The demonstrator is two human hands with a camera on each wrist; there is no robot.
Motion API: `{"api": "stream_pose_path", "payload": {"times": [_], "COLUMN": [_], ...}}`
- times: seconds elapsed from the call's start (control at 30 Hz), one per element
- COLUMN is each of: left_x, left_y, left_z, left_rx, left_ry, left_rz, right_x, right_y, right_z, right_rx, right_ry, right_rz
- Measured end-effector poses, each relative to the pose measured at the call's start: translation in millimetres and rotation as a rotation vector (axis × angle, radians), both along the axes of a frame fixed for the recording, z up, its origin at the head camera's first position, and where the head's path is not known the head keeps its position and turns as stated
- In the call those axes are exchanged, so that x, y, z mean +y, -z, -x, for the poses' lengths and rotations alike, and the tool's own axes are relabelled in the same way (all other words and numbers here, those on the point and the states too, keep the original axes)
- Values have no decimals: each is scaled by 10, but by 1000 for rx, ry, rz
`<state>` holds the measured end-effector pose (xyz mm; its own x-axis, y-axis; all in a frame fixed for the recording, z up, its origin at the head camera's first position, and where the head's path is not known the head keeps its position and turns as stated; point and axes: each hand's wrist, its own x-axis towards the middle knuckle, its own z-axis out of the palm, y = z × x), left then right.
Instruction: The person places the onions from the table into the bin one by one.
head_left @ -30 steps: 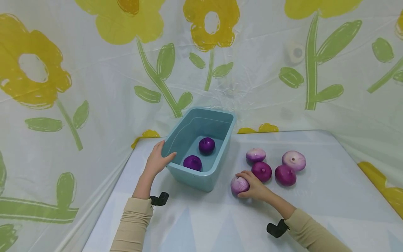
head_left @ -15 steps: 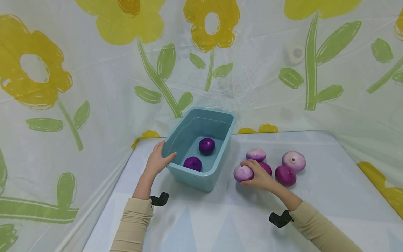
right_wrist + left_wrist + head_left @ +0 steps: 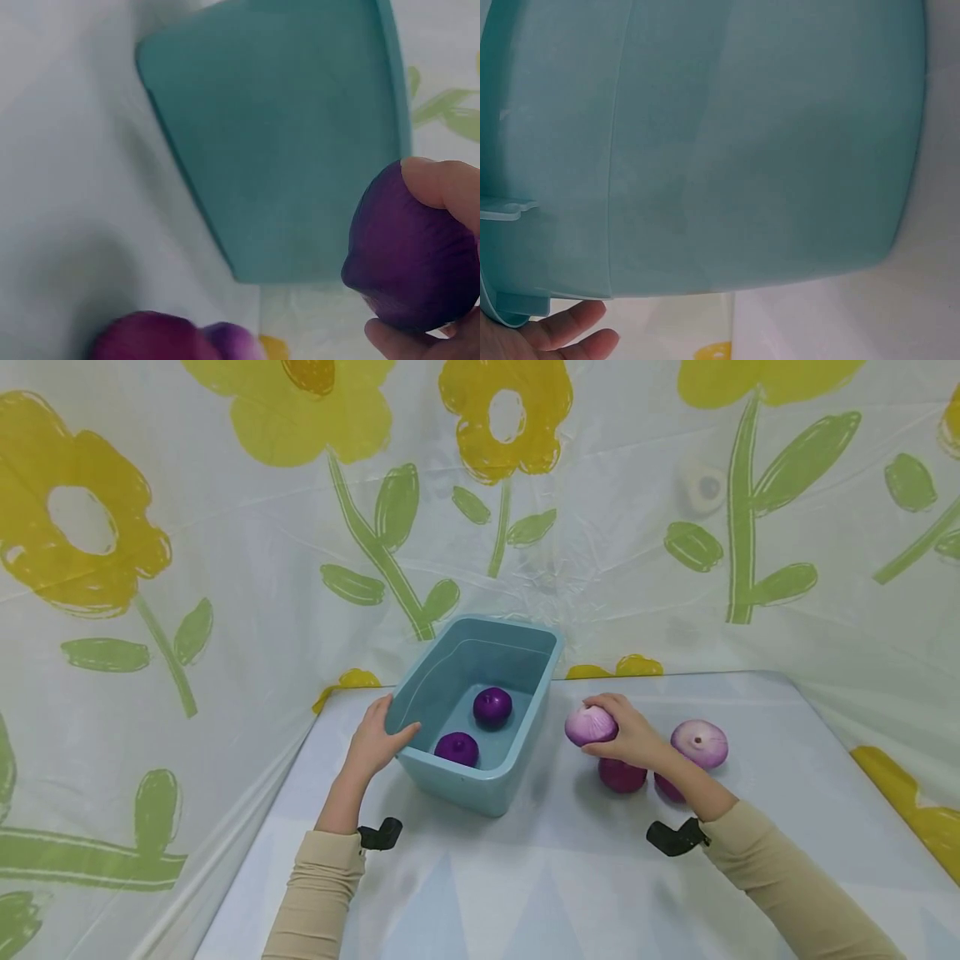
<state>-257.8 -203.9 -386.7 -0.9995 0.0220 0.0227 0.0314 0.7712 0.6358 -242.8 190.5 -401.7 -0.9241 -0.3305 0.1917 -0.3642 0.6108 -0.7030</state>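
"What just changed?"

"The right hand (image 3: 630, 737) has taken the held onion (image 3: 588, 727) up from the near side of the table (image 3: 517, 881) toward the back. Thumb and fingers are pinched round it."

"Where's that onion now?"

"In the air, just right of the box (image 3: 453, 787) and outside it, beyond a dark onion (image 3: 622, 777)."

"And the left hand (image 3: 372, 743)?"

"Same place: thumb over the rim, fingers outside, gripping the near left corner."

"Anything inside?"

"2 onions: the farther onion (image 3: 492, 707) and the nearer onion (image 3: 457, 749)."

"So what does it mean?"

"I'd judge the lifting done: 2 inside, 1 in hand, at least 3 on the table, counting a pale onion (image 3: 700, 743) and a half-covered onion (image 3: 669, 787)."
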Motion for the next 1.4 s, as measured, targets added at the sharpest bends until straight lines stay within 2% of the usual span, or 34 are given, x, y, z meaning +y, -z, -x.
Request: {"api": "stream_pose_path", "payload": {"times": [0.37,0.63,0.9,1.23,1.4], "left_x": [-5,18,44,31,23], "left_y": [-6,-14,-25,-23,-14], "left_z": [-4,-4,6,2,-3], "left_rx": [-6,-9,-10,-3,-2], "left_ry": [4,2,-5,-7,-10], "left_rz": [1,9,16,16,13], "right_x": [-83,-265,-508,-830,-966], "right_y": [-552,-853,-1002,-1052,-1104], "right_z": [202,301,416,568,592], "right_rx": [9,36,48,43,25], "right_ry": [-15,-33,-67,-114,-151], "right_rz": [6,-11,-40,-54,-71]}}
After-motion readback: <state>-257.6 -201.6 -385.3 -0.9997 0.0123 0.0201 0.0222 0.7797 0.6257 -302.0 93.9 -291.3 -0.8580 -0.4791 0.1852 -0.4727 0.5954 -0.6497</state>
